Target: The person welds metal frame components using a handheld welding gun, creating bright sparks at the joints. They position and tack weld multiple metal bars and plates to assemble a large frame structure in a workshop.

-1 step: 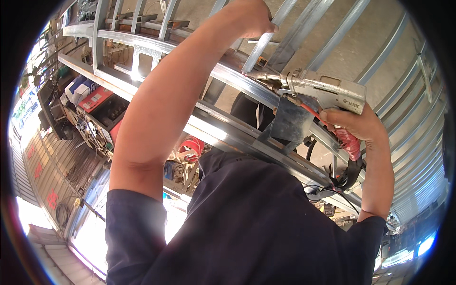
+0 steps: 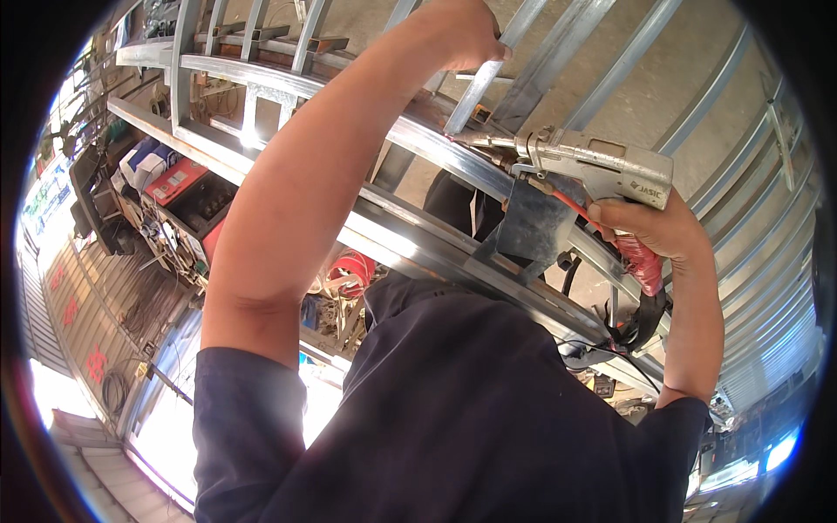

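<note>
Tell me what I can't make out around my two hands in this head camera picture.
All in the head view:
- Left hand: cropped by the top edge; its back hides most fingers.
- Right hand: most fingers hidden behind the red-wrapped handle.
- Silver gun-shaped tool: tip too small to confirm contact.
- Metal rail: left forearm covers part.

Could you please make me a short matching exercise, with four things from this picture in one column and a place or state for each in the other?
Things:
1. left hand
2. right hand
3. gun-shaped tool
4. shirt

Places and states:
A. holding the gun-shaped tool
B. dark, across the lower middle
C. at a metal bar, near the upper edge
D. silvery, its nozzle toward the left

Pairs: 1-C, 2-A, 3-D, 4-B.
</note>
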Available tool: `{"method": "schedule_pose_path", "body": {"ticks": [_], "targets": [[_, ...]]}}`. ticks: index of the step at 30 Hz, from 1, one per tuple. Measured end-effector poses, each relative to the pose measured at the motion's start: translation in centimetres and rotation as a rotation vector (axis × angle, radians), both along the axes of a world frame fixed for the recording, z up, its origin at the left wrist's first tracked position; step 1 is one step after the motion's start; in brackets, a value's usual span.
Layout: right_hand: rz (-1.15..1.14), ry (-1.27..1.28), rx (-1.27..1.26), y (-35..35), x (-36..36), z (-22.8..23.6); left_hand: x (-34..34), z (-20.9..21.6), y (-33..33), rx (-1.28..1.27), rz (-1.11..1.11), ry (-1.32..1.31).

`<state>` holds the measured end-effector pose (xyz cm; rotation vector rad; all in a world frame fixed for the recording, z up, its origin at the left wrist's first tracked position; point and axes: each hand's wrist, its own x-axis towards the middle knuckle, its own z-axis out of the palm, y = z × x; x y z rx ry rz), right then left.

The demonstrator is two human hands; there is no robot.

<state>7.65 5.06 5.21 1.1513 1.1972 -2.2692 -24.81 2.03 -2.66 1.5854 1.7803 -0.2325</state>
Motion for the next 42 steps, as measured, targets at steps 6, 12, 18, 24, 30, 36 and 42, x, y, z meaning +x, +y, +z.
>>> {"method": "schedule_pose_path", "body": {"ticks": [6,12,18,24,30,36,42], "targets": [[-0.015,0.003,-0.022,0.5,-0.1,-0.9,0.0,-0.7,0.0,-0.004,-0.058,0.025],[0.051,-0.019,0.005,1.2,-0.4,-1.0,0.0,-0.6,0.1,-0.01,-0.062,0.028],[0.027,-0.012,0.009,1.1,-0.5,-0.8,-0.1,-0.5,0.3,-0.012,-0.068,0.019],[0.056,0.049,-0.002,1.2,-0.6,-1.0,-0.1,-0.5,0.2,-0.012,-0.077,0.012],[0.011,0.058,0.0,1.0,-0.4,-1.2,-0.2,-0.6,0.2,-0.011,-0.076,0.006],[0.02,-0.002,0.016,1.1,-0.2,-1.2,-0.4,-0.6,0.3,-0.01,-0.08,0.006],[0.003,-0.02,-0.023,1.1,-0.1,-0.9,-0.4,-0.7,0.4,-0.006,-0.086,-0.003]]}}
